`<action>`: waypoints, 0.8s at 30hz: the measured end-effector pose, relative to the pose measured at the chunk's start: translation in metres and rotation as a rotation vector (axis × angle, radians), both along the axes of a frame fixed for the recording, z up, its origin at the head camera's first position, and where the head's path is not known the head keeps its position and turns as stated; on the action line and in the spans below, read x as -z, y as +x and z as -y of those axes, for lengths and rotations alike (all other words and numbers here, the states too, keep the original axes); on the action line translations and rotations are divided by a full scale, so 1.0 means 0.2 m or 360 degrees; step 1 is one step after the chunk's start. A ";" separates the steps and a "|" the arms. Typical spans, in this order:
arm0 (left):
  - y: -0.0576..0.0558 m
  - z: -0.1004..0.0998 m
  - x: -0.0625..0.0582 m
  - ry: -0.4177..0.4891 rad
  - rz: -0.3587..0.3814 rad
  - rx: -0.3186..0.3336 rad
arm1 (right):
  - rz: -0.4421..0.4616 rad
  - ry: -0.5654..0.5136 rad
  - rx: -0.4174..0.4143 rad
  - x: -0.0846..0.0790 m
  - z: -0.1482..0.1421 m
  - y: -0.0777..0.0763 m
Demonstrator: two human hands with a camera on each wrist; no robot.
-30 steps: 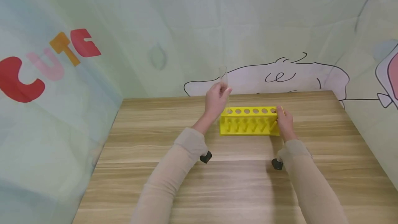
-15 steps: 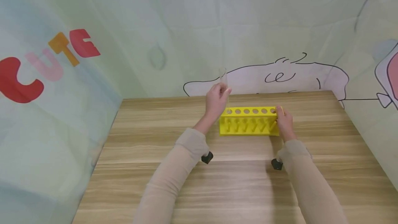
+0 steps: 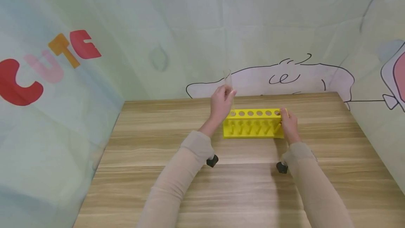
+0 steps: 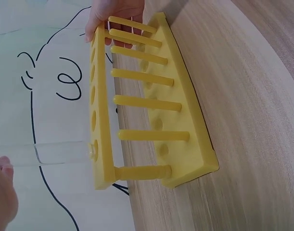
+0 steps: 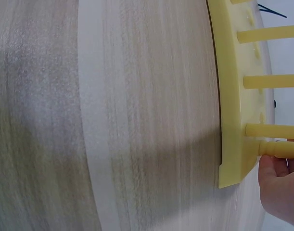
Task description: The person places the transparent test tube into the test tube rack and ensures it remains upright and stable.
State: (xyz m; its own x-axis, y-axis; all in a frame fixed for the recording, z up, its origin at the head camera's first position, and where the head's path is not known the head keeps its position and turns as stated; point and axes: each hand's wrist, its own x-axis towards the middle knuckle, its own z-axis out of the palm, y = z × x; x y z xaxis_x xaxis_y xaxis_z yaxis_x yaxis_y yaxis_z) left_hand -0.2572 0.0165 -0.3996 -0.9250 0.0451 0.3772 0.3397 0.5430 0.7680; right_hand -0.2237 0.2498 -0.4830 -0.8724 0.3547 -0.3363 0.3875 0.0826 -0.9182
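Observation:
My left hand [image 3: 220, 103] pinches a clear glass test tube [image 3: 228, 79], which stands nearly upright over the left end of a yellow test tube rack [image 3: 253, 117]. In the left wrist view, the tube [image 4: 60, 151] has its rounded lower end right at the end hole of the rack's top plate [image 4: 104, 163]. My right hand [image 3: 290, 126] grips the rack's right end, thumb on top. Up close in the right wrist view, its fingers [image 5: 281, 192] curl round the end post. The rack's other holes hold no tubes, and a row of pegs [image 4: 147, 103] rises from its base.
The rack stands on a wood-grain table [image 3: 240, 192] toward its back edge. A printed cloth backdrop [image 3: 142, 45] hangs behind and at both sides. Black wrist pieces [image 3: 212, 160] hang below both sleeves.
My left hand has shifted slightly to the right with the test tube, bringing the lower end to the rack's leftmost hole. The right hand and the rack stay in place.

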 end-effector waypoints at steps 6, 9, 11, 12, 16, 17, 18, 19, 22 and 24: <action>0.00 -0.01 0.00 -0.0004 -0.0006 -0.0002 | 0.0013 -0.0003 0.0010 0.00 0.00 0.00; 0.00 -0.01 0.01 -0.0004 0.0001 -0.0006 | 0.0014 0.0002 0.0036 0.00 0.00 0.00; 0.00 -0.01 0.01 -0.0005 0.0005 -0.0007 | 0.0010 0.0000 0.0044 0.01 0.00 0.00; 0.00 -0.01 0.01 -0.0008 0.0005 -0.0008 | 0.0006 0.0001 0.0047 0.01 0.00 0.00; 0.00 -0.01 0.02 -0.0008 0.0010 -0.0012 | 0.0007 -0.0015 0.0029 0.01 0.00 0.00; -0.01 -0.01 0.03 -0.0009 0.0009 -0.0015 | 0.0008 -0.0018 0.0023 0.01 0.00 0.00; -0.01 -0.01 0.03 -0.0009 0.0007 -0.0016 | 0.0008 -0.0018 0.0021 0.01 0.00 0.00; 0.00 -0.01 0.03 -0.0009 0.0008 -0.0016 | 0.0007 -0.0022 0.0020 0.01 0.00 -0.01; 0.00 -0.02 0.04 0.0005 -0.0003 -0.0014 | 0.0011 -0.0012 0.0019 0.01 0.00 -0.01; 0.00 -0.02 0.04 0.0004 -0.0006 -0.0011 | 0.0009 -0.0008 0.0019 0.00 0.00 -0.01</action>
State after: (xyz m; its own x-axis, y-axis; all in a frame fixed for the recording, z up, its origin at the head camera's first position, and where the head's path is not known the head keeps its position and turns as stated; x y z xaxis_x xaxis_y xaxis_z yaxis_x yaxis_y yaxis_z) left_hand -0.2579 0.0201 -0.4086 -0.9238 0.0377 0.3811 0.3390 0.5435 0.7680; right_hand -0.2252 0.2503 -0.4835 -0.8662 0.3636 -0.3428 0.3935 0.0734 -0.9164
